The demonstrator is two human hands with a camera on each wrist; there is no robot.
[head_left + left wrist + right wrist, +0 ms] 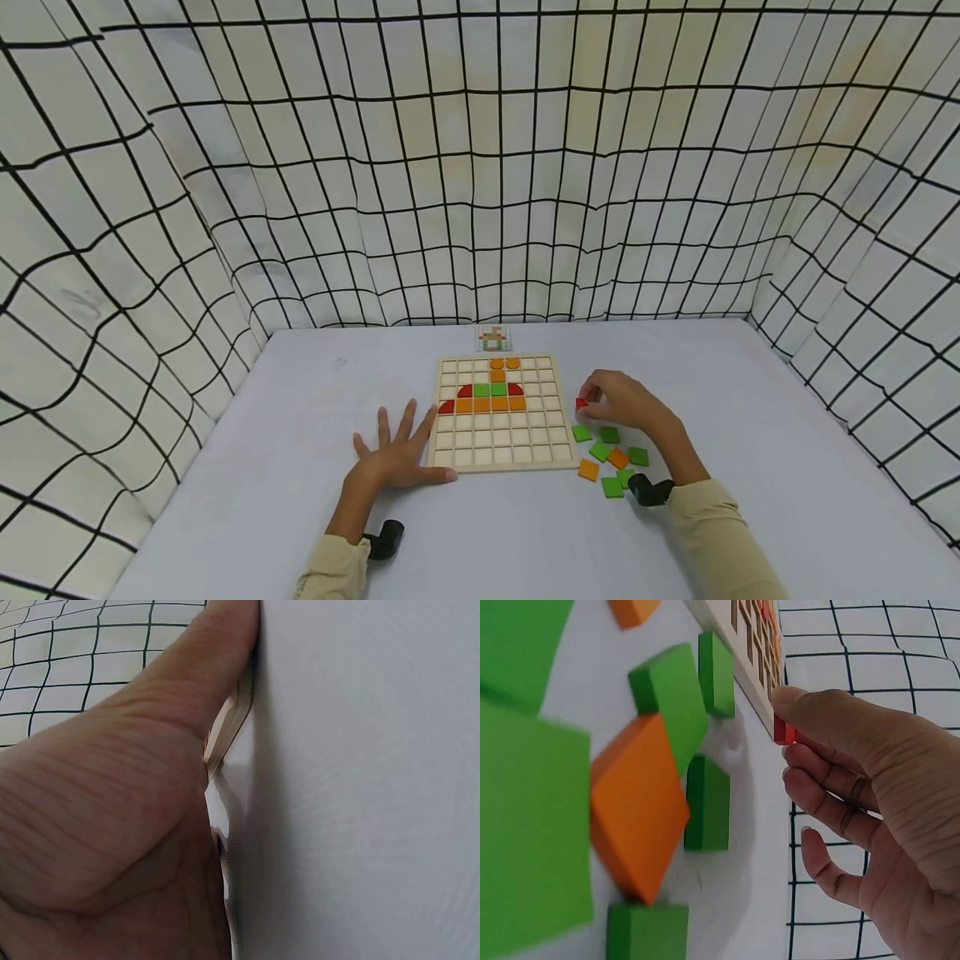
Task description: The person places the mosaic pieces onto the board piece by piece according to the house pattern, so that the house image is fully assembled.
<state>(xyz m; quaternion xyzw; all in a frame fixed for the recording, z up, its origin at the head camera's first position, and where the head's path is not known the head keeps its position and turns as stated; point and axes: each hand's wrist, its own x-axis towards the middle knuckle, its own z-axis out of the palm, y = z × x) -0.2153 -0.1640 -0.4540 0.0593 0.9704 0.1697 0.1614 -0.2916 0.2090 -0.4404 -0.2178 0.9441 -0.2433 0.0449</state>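
My right hand [618, 398] pinches a small red tile [784, 731] between thumb and fingers, just off the right edge of the wooden grid board [495, 437]. My left hand [397, 457] lies with its fingers spread at the board's lower left, fingertips right at its edge and the thumb along the near side. On the board, orange squares [491, 403] form a row with a red quarter-round piece [446, 407] at its left end. Above sit green squares [491, 389] between two red rounded pieces, then one orange square and two orange round pieces [505, 363].
Loose green tiles [613, 487] and orange tiles [588, 470] lie scattered right of the board, under the right wrist. A small pattern card [493, 338] lies behind the board. White walls with black grid netting [525, 208] surround the white table [285, 392].
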